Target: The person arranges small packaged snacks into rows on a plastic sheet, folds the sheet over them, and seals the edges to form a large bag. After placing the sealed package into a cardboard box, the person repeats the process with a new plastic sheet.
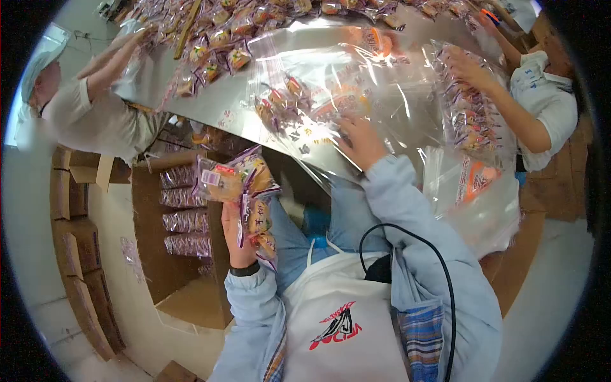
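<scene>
My left hand [237, 237] is raised beside my chest and grips a bunch of small wrapped snack packets [245, 191] with purple-edged wrappers. My right hand [361, 141] reaches forward onto the metal table [210, 105] and rests inside or on a large clear plastic bag [356, 83]. A few snack packets [283, 102] lie within that bag near my fingers. Whether the right hand pinches the bag film cannot be told.
Many loose snack packets [219, 32] cover the far table. A person at left [83, 108] reaches onto it; another at right [534, 102] holds a filled bag [468, 108]. An open cardboard box [181, 216] with packed rows sits below left. Flat printed bags [477, 184] lie right.
</scene>
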Tool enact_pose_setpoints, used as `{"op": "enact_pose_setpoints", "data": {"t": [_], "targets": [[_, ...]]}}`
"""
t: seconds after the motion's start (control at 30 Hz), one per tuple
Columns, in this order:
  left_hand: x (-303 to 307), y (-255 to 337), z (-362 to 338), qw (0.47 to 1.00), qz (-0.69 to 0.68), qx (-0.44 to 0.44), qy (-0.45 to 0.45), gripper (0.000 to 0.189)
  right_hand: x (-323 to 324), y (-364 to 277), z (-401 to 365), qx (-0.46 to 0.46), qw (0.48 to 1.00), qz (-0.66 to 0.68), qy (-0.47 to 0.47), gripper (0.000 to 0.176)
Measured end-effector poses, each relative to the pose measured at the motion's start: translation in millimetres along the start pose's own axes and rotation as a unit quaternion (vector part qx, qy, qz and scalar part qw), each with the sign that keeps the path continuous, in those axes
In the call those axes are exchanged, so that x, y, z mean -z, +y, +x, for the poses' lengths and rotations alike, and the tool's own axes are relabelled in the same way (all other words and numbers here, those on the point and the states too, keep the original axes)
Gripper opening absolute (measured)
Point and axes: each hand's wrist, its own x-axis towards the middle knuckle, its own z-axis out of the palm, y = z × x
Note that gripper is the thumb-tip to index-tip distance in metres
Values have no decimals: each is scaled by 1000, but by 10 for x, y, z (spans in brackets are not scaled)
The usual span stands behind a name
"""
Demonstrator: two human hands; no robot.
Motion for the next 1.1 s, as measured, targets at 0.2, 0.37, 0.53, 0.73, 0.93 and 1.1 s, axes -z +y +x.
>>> {"op": "enact_pose_setpoints", "data": {"t": [0.2,0.37,0.53,0.73,0.93,1.1], "targets": [[4,-137,-109,988,-96,80,-93,61,1019,-193,-962,-53,998,24,-37,16],[-402,-66,-200,976,-113,106,-151,64,1648,-441,-1378,-36,983,134,124,22],[-763,-221,-303,937,3,119,-330,28,1881,-1389,-752,-78,943,316,73,73],[-990,-307,-420,939,66,32,-335,31,1602,-1329,-644,-53,962,263,-60,91],[-893,-276,-380,959,120,-34,-253,46,1336,-1281,-722,-195,814,528,141,91],[-888,-88,-369,922,252,-158,-249,43,1243,-1320,-597,-88,972,78,205,66]]}}
